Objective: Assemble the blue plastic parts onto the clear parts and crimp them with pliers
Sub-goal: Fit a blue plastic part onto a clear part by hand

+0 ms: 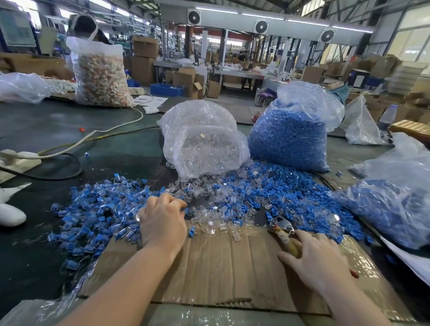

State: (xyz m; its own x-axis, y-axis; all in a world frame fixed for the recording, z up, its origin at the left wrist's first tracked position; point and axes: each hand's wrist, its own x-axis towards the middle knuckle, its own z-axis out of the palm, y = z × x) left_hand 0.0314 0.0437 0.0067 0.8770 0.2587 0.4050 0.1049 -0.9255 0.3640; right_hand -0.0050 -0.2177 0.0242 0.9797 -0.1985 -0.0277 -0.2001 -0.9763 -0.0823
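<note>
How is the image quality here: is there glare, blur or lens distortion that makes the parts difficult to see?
Head view: the wide lens bends the ceiling and edges outward; ceiling lights put glare on the clear bag and the plastic film at the bottom; the left hand, right hand and pliers are slightly soft; the background is hazy.

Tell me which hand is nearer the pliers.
Right. The right hand rests on the handles of the pliers on the cardboard; the left hand is well off to their left, among the loose parts.
</note>
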